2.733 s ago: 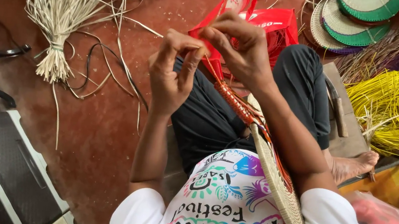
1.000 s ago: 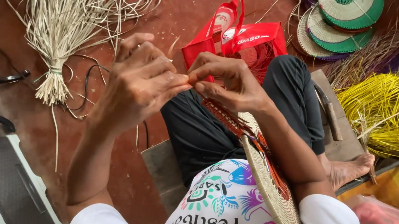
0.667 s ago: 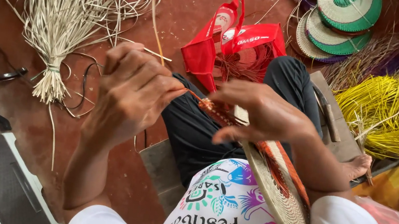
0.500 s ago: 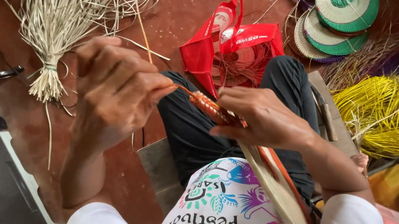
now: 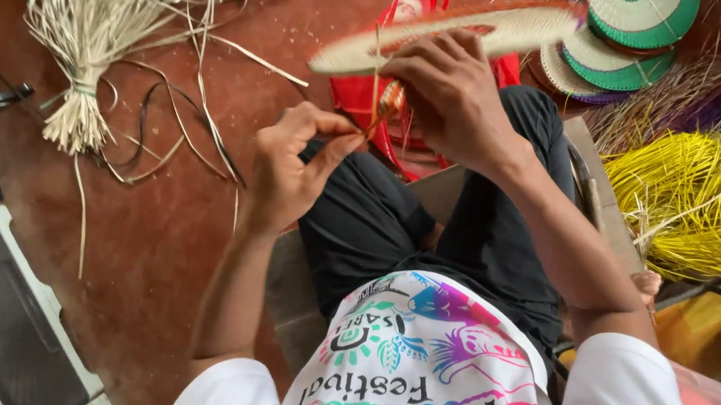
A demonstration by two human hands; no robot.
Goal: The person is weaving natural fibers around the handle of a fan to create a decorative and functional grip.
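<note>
Head view is showing the woven fan now lifted flat, far from the lap; right hand is gripping its rim, left hand pinching an orange strand, suggesting edge binding is continuing.

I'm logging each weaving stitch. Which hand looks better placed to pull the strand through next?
Probably the left hand: its fingertips pinch the thin strand below the woven fan, free to draw it. The right hand grips the fan's edge, steadying it.
</note>
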